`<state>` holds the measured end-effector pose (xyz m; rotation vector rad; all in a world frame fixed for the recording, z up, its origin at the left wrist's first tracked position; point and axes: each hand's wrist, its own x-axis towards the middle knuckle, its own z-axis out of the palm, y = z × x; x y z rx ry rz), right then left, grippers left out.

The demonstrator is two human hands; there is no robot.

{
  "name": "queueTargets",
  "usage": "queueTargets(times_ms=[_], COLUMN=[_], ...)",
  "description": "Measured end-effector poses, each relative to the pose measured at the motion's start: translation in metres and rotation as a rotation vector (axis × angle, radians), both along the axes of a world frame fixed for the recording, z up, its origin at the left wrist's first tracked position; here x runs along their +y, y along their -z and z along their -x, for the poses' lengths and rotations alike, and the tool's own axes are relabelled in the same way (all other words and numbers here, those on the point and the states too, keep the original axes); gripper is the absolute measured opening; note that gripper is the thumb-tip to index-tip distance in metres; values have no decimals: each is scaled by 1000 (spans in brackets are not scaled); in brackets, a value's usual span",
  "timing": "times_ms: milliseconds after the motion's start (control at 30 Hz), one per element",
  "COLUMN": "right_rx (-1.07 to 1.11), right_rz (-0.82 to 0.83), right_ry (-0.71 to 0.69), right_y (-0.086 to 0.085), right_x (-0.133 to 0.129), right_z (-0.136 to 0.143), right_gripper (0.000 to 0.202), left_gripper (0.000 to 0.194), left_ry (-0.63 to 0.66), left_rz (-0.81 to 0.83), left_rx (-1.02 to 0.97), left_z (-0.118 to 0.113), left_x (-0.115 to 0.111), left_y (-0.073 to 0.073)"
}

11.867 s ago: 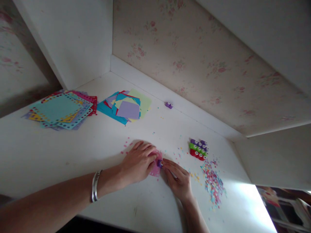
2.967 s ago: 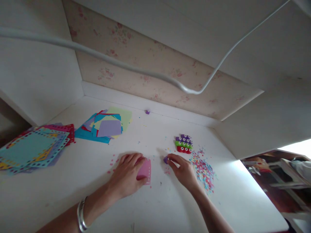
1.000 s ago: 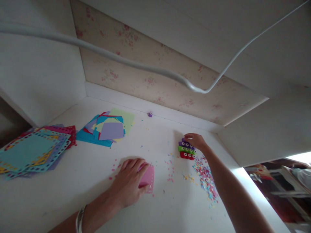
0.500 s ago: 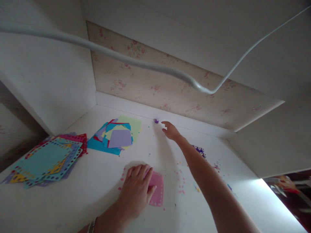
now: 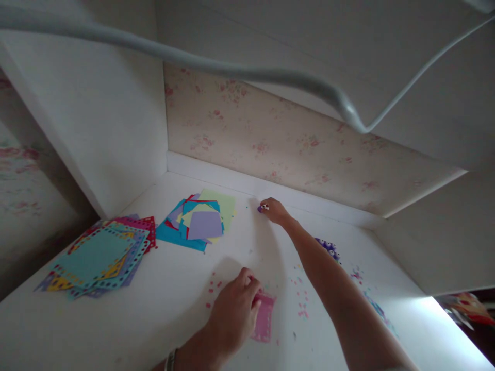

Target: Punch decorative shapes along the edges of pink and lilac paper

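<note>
My left hand (image 5: 237, 309) pinches the upper left part of a pink sheet (image 5: 263, 322) with small holes along its edge, low in the middle of the view. Close to the back ledge, my right hand (image 5: 274, 210) has its fingers closed on a small purple object (image 5: 260, 209) with white, eye-like spots. Small pink punched bits (image 5: 211, 290) lie on the white surface left of the sheet, and more are scattered to its right.
Stacked punched sheets (image 5: 93, 257) lie at the left, with plain coloured paper pieces (image 5: 204, 225) behind. Several purple items (image 5: 328, 248) sit beyond my right forearm. A pale cable (image 5: 270, 74) crosses above, before the floral wall (image 5: 247, 129).
My right hand has closed on the small purple object near the ledge. My left hand has gone from lying flat over the pink sheet to pinching it. The view has shifted somewhat.
</note>
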<state>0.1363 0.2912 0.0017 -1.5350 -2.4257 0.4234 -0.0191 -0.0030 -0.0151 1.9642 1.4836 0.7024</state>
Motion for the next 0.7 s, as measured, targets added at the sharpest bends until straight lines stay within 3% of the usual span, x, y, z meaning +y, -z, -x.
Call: queueTargets(times_ms=[100,267,433,567,700], right_rx=[127,414,752,810,775], right_rz=[50,122,194,263,210], right_ry=[22,21,73,129,102], right_y=[3,13,34,40,35], right_x=[-38,-131,-217,-249,-251], right_z=[-21,-59,-73,-73,-74], right_gripper=[17,29,29,30,28], left_gripper=[22,24,21,23,23], left_ry=[23,-35,-74,-87,-103], left_rz=[68,136,166,194,190], left_rx=[-125,-330,-397,-397,-409], left_z=[2,3,4,4,2], left_x=[2,8,13,14,16], left_y=[-6,-10,-15,-14,-11])
